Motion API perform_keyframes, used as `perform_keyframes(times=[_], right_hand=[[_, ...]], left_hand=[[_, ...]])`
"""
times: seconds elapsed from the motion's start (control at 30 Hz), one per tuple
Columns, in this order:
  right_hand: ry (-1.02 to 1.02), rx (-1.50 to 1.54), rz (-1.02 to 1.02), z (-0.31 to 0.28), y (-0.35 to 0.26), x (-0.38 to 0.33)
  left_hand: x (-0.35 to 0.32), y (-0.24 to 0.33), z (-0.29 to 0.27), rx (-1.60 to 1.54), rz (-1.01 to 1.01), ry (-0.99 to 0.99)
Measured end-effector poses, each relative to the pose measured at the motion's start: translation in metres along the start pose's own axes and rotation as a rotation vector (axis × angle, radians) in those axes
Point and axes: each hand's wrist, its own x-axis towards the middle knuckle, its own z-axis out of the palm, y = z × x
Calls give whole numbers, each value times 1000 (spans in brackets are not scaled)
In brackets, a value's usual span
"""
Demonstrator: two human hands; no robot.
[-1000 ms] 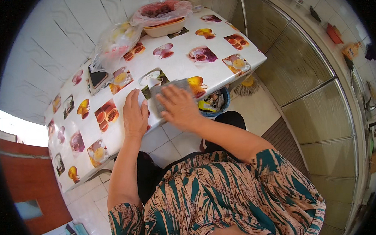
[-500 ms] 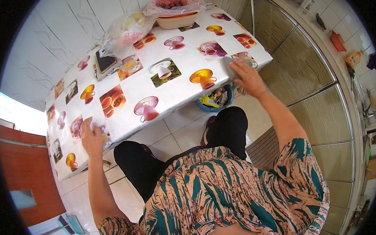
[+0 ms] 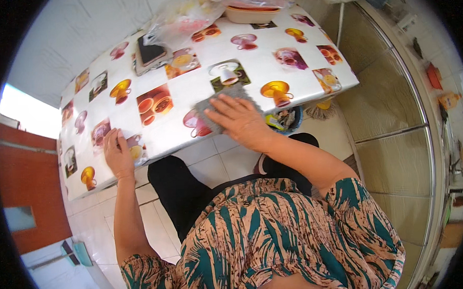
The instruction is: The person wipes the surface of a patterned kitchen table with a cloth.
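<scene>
A fuzzy grey cloth point(image 3: 210, 108) lies on the patterned tablecloth point(image 3: 200, 133), close to the table's front edge. My right hand point(image 3: 241, 124) presses it down from above, fingers stretched over the cloth and keeping hold of it; the thumb is hard to see. Under the hand and cloth, part of a printed cup picture is covered. At the left, my left hand point(image 3: 118, 153) rests on the table near its front edge with nothing in it, its fingers stretched out and a little apart.
A phone point(image 3: 150, 50) lies toward the back left of the table. Beside it are a clear plastic bag point(image 3: 184, 24) and a bag-lined tan basin point(image 3: 250, 15). Below the front edge stands a blue bin point(image 3: 296, 121) with rubbish; glass-panelled doors point(image 3: 388, 98) flank the right.
My right hand has swept the grey cloth leftward from the table's right end to the middle of its front edge. My left hand stays at almost the same spot. The view has shifted slightly.
</scene>
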Motion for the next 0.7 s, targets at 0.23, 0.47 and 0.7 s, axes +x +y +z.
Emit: perform_keyframes(times=[0.23, 0.47, 0.7], right_hand=[[-37, 207, -304, 45, -82, 82], [37, 227, -346, 61, -123, 104], [-59, 88, -159, 10, -46, 33]], left_hand=[[2, 22, -12, 70, -70, -35], [-1, 21, -15, 41, -127, -8], [-1, 18, -13, 42, -87, 10]])
